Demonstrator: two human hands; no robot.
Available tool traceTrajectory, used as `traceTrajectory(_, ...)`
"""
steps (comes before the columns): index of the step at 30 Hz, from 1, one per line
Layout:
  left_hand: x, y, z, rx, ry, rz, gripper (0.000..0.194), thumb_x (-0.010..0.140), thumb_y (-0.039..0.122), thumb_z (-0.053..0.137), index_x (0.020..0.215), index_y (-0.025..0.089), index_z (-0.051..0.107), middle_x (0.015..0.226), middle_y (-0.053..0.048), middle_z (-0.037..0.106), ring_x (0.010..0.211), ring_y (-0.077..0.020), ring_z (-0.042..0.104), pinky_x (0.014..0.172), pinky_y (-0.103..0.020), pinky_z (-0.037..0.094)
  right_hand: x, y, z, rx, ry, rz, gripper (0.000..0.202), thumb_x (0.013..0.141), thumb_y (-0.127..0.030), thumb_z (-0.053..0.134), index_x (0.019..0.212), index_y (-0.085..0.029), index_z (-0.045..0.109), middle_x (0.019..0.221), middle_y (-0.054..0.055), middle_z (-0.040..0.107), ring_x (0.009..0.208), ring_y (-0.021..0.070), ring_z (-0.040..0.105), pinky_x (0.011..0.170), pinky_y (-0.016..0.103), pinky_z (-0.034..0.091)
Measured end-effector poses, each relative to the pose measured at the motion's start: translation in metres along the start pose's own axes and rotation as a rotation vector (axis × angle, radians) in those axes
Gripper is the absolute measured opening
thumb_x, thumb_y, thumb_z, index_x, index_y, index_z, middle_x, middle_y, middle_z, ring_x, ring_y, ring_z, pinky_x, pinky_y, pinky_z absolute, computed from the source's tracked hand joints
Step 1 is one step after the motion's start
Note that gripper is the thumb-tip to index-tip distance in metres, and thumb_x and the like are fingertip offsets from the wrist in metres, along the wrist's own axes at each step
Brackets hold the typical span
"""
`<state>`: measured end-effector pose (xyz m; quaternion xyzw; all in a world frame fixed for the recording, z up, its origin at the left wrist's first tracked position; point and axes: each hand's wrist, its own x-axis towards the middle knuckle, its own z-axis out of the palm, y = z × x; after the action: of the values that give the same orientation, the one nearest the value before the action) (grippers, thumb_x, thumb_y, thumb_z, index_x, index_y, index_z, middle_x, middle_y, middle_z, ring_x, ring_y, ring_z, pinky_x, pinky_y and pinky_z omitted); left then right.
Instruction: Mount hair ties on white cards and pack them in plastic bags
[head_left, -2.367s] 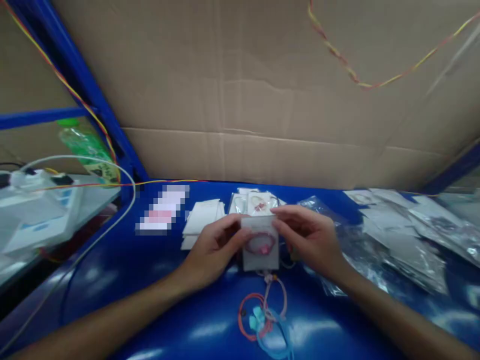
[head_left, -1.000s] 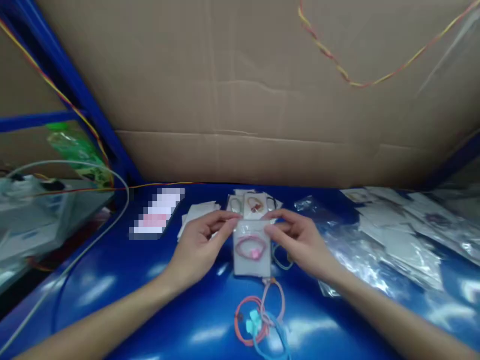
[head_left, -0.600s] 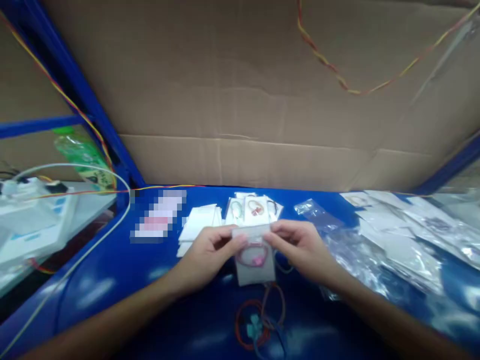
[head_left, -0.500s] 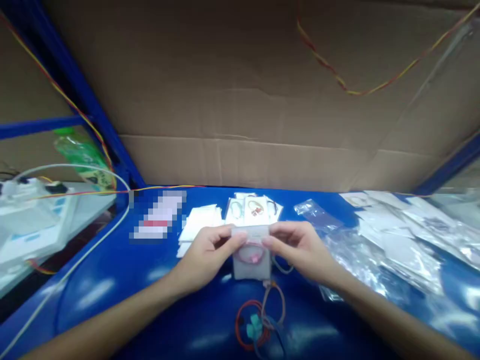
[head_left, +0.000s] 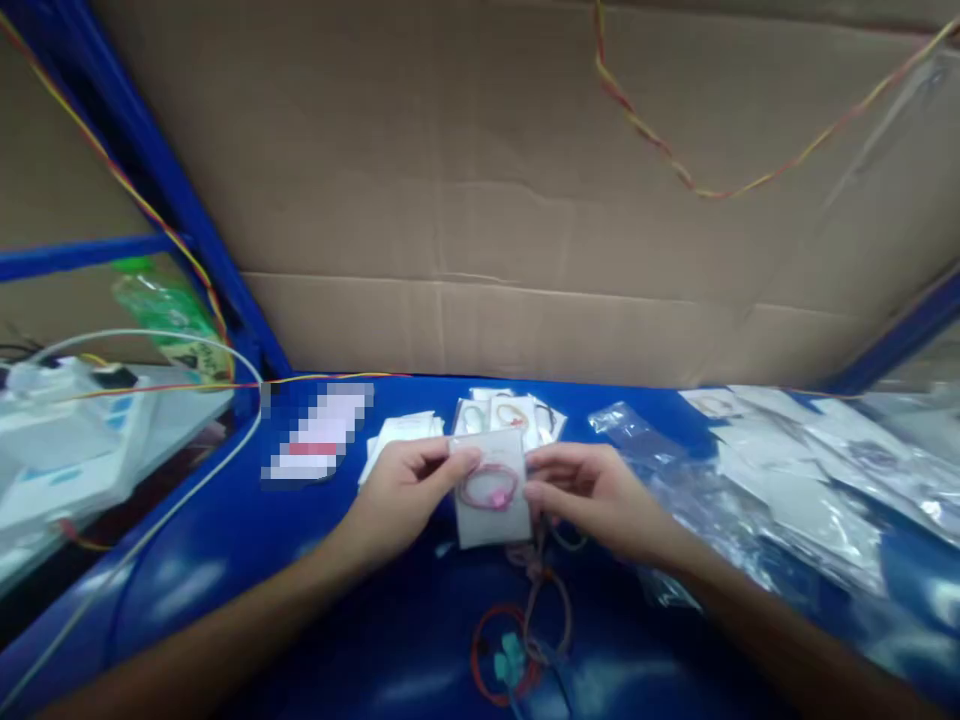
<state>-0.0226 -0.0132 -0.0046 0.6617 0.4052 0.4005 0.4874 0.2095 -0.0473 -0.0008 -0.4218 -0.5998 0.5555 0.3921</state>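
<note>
My left hand (head_left: 412, 490) pinches the left edge of a small white card (head_left: 469, 525), which looks sleeved in clear plastic and carries a pink loop band with a pink charm (head_left: 496, 498). At the card's right edge is my right hand (head_left: 585, 490); thumb and fingers are apart, their tips close to or touching the edge. Below the card, several loose loop bands lie on the blue table, among them a red band (head_left: 480, 680) and teal charms (head_left: 510, 658). Behind stand similar carded bands (head_left: 514, 415), and white cards (head_left: 405, 428) lie partly hidden by my left hand.
Clear plastic bags (head_left: 720, 540) and packed white cards (head_left: 795, 480) spread over the right side. A blurred-out paper (head_left: 322, 440) lies at the left. A white cable (head_left: 180, 510) crosses the table's left edge; cardboard (head_left: 487, 200) walls the back.
The card has moved slightly left and tilted, so its front shows more clearly. My right thumb has come off its face to the right edge.
</note>
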Motion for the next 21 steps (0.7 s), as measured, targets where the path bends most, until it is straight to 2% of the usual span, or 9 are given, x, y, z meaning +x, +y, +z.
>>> traceTrajectory(4, 0.002, -0.005, 0.002, -0.052, 0.072, -0.013, 0.033, 0.09, 0.048, 0.068, 0.094, 0.018, 0.08, 0.084, -0.005, 0.078, 0.083, -0.0239, 0.071, 0.077, -0.032, 0.056, -0.001, 0.003, 0.0, -0.065, -0.156, 0.07, 0.027, 0.085, -0.041, 0.076, 0.09, -0.015, 0.075, 0.081, 0.006, 0.077, 0.066, 0.015, 0.07, 0.06, 0.024, 0.052)
traceTrajectory(6, 0.002, -0.006, 0.004, -0.118, 0.07, -0.023, 0.037, 0.091, 0.05, 0.066, 0.105, 0.018, 0.078, 0.09, -0.006, 0.078, 0.083, -0.024, 0.07, 0.078, -0.034, 0.057, 0.0, 0.005, 0.0, -0.077, -0.173, 0.07, 0.03, 0.089, -0.045, 0.072, 0.087, -0.014, 0.072, 0.078, 0.006, 0.077, 0.061, 0.0141, 0.069, 0.055, 0.023, 0.049)
traceTrajectory(9, 0.001, -0.007, 0.007, -0.159, 0.086, 0.001, 0.051, 0.094, 0.052, 0.059, 0.133, 0.019, 0.063, 0.108, -0.01, 0.074, 0.083, -0.0223, 0.068, 0.073, -0.034, 0.057, 0.004, 0.005, -0.005, -0.09, 0.008, 0.031, 0.034, 0.091, -0.049, 0.066, 0.086, -0.016, 0.069, 0.073, 0.005, 0.074, 0.052, 0.0128, 0.065, 0.043, 0.021, 0.04)
traceTrajectory(11, 0.0, -0.007, 0.007, -0.046, 0.086, 0.042, 0.053, 0.096, 0.05, 0.058, 0.139, 0.019, 0.056, 0.11, -0.01, 0.071, 0.082, -0.0205, 0.066, 0.07, -0.032, 0.054, 0.009, 0.005, -0.012, -0.134, 0.151, 0.003, 0.035, 0.091, -0.051, 0.065, 0.082, -0.017, 0.066, 0.07, 0.004, 0.072, 0.048, 0.012, 0.062, 0.04, 0.021, 0.036)
traceTrajectory(13, -0.002, -0.007, 0.007, 0.165, 0.026, 0.11, 0.039, 0.096, 0.045, 0.06, 0.125, 0.02, 0.065, 0.101, -0.007, 0.071, 0.082, -0.02, 0.064, 0.072, -0.032, 0.052, 0.014, 0.007, -0.02, -0.207, 0.224, -0.027, 0.035, 0.091, -0.05, 0.065, 0.077, -0.017, 0.065, 0.066, 0.002, 0.069, 0.046, 0.0103, 0.057, 0.042, 0.022, 0.036)
traceTrajectory(16, -0.006, -0.007, 0.008, 0.437, -0.11, 0.273, 0.018, 0.095, 0.035, 0.062, 0.095, 0.021, 0.074, 0.09, -0.004, 0.072, 0.087, -0.021, 0.064, 0.082, -0.035, 0.05, 0.022, 0.011, -0.029, -0.275, 0.271, -0.094, 0.033, 0.092, -0.047, 0.062, 0.082, -0.017, 0.068, 0.063, -0.001, 0.064, 0.046, 0.0093, 0.051, 0.045, 0.022, 0.038)
traceTrajectory(18, -0.009, -0.008, 0.008, 0.513, -0.172, 0.354, 0.014, 0.095, 0.032, 0.063, 0.094, 0.022, 0.074, 0.092, -0.004, 0.072, 0.091, -0.0214, 0.064, 0.085, -0.036, 0.049, 0.026, 0.015, -0.031, -0.314, 0.298, -0.108, 0.031, 0.094, -0.045, 0.06, 0.091, -0.016, 0.07, 0.064, 0.0, 0.065, 0.047, 0.0103, 0.052, 0.047, 0.023, 0.04)
traceTrajectory(21, -0.01, -0.01, 0.009, 0.569, -0.231, 0.401, 0.014, 0.095, 0.032, 0.064, 0.098, 0.023, 0.074, 0.096, -0.005, 0.072, 0.093, -0.0221, 0.064, 0.084, -0.035, 0.05, 0.029, 0.019, -0.031, -0.361, 0.368, -0.09, 0.041, 0.092, -0.043, 0.061, 0.12, -0.013, 0.066, 0.064, 0.0, 0.068, 0.047, 0.0132, 0.056, 0.049, 0.026, 0.044)
